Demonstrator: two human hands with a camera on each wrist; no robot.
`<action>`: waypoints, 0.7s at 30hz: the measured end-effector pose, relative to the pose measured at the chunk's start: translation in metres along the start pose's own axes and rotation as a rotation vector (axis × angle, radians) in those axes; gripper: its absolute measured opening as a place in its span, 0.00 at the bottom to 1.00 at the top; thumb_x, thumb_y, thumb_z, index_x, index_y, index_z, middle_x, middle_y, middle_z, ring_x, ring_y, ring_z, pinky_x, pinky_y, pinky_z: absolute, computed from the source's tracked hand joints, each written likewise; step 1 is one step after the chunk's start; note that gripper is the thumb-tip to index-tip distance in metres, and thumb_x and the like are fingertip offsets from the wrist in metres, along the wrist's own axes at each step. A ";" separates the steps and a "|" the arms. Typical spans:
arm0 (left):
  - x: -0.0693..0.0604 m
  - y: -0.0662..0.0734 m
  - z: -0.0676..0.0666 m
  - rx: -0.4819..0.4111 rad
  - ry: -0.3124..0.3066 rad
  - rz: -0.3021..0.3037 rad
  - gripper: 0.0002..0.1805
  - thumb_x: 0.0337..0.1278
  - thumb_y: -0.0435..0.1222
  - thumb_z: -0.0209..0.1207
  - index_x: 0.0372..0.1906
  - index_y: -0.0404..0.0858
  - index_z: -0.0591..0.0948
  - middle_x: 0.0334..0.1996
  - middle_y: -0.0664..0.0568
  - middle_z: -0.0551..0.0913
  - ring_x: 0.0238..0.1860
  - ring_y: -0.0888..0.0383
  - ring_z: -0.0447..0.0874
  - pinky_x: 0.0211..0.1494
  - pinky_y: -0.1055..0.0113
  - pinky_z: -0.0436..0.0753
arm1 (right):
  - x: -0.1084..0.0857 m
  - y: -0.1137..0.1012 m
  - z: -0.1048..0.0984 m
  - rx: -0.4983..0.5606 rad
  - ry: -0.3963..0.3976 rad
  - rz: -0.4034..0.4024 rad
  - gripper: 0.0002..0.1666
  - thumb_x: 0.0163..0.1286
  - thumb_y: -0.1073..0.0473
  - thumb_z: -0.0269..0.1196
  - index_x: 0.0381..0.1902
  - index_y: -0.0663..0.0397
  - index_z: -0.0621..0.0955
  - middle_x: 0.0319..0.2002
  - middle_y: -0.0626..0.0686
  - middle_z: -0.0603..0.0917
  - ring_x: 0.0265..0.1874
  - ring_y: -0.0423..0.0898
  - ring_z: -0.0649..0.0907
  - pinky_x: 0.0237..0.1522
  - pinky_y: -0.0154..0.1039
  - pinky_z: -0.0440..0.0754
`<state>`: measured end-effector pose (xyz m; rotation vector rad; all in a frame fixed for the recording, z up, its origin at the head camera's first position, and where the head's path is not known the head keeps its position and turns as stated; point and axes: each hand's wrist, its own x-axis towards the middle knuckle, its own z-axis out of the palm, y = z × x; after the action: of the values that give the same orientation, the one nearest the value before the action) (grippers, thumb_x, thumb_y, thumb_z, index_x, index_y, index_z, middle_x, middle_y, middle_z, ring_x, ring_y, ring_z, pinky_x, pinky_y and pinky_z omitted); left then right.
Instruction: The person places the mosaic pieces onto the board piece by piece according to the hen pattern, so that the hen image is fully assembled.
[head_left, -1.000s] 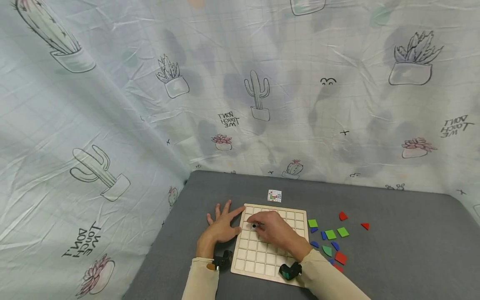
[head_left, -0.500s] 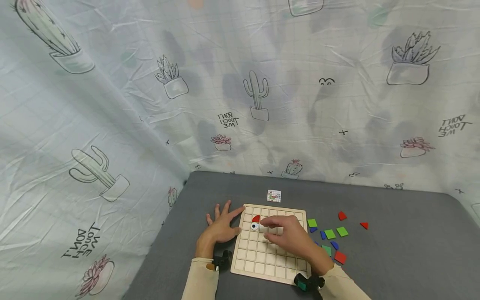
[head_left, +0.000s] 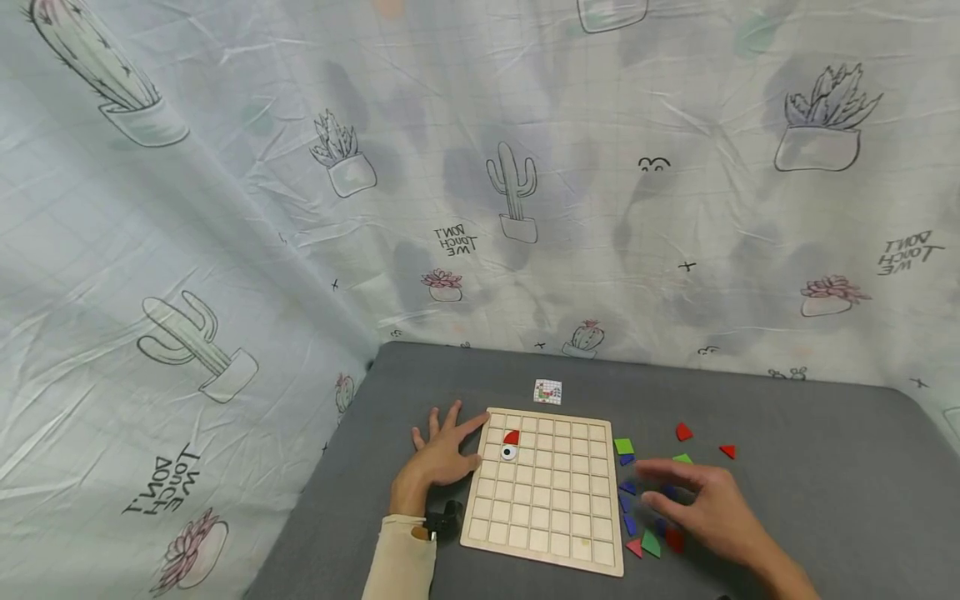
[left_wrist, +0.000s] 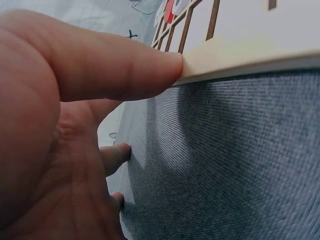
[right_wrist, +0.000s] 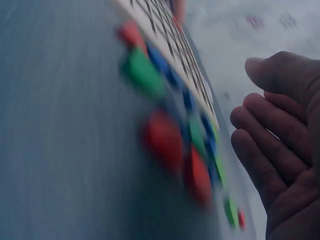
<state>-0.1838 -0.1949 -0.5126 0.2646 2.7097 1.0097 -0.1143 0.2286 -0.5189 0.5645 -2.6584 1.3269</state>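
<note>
A wooden grid board (head_left: 540, 492) lies on the grey table. My left hand (head_left: 441, 454) rests at its left edge with fingers spread; in the left wrist view the thumb (left_wrist: 145, 70) touches the board's rim. Two pieces sit in the board's upper left cells: a red quarter-round piece (head_left: 512, 437) and, just below it, a white disc with a black dot (head_left: 508, 452). My right hand (head_left: 705, 504) hovers over the loose coloured pieces right of the board, fingers loosely bent and holding nothing. Under it, a green piece (head_left: 650, 544) and a red piece (head_left: 675, 540) show partly.
A small printed card (head_left: 547, 392) lies behind the board. Several blue pieces line the board's right edge, with a light green square (head_left: 624, 447) at their far end. Farther right lie a red rounded piece (head_left: 683, 432) and a red triangle (head_left: 728, 452). A patterned curtain (head_left: 600, 208) hangs behind.
My right hand has left the white disc and red piece in their cells and moved right, off the board, to above the loose pieces. The left hand has stayed put.
</note>
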 end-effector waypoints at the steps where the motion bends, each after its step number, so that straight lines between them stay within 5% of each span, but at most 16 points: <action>1: 0.001 -0.001 0.001 -0.013 0.005 0.008 0.41 0.66 0.34 0.65 0.83 0.54 0.73 0.90 0.34 0.47 0.87 0.21 0.27 0.77 0.16 0.22 | -0.005 0.005 -0.008 -0.015 0.017 0.014 0.21 0.68 0.57 0.79 0.59 0.47 0.91 0.52 0.45 0.95 0.51 0.28 0.89 0.48 0.32 0.91; 11: 0.017 -0.034 0.016 0.020 0.041 0.035 0.42 0.65 0.40 0.65 0.83 0.66 0.71 0.91 0.39 0.46 0.87 0.23 0.26 0.75 0.14 0.22 | -0.027 0.048 -0.068 -0.152 0.181 0.127 0.23 0.66 0.58 0.81 0.59 0.50 0.91 0.49 0.36 0.94 0.48 0.14 0.82 0.42 0.14 0.80; 18: 0.017 -0.030 0.016 0.035 0.053 0.010 0.42 0.65 0.39 0.66 0.83 0.64 0.72 0.91 0.39 0.48 0.88 0.25 0.28 0.77 0.16 0.24 | -0.019 0.070 -0.081 -0.271 0.255 0.189 0.26 0.65 0.55 0.82 0.59 0.54 0.91 0.49 0.59 0.95 0.42 0.09 0.78 0.38 0.13 0.76; 21: 0.016 -0.027 0.015 0.031 0.048 0.011 0.41 0.65 0.38 0.65 0.83 0.63 0.72 0.91 0.39 0.47 0.88 0.24 0.28 0.77 0.16 0.23 | -0.014 0.077 -0.082 -0.297 0.252 0.210 0.27 0.66 0.53 0.81 0.60 0.54 0.90 0.50 0.61 0.94 0.40 0.09 0.77 0.37 0.14 0.73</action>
<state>-0.1971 -0.2017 -0.5440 0.2649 2.7718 0.9901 -0.1351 0.3394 -0.5303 0.0777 -2.6821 0.9415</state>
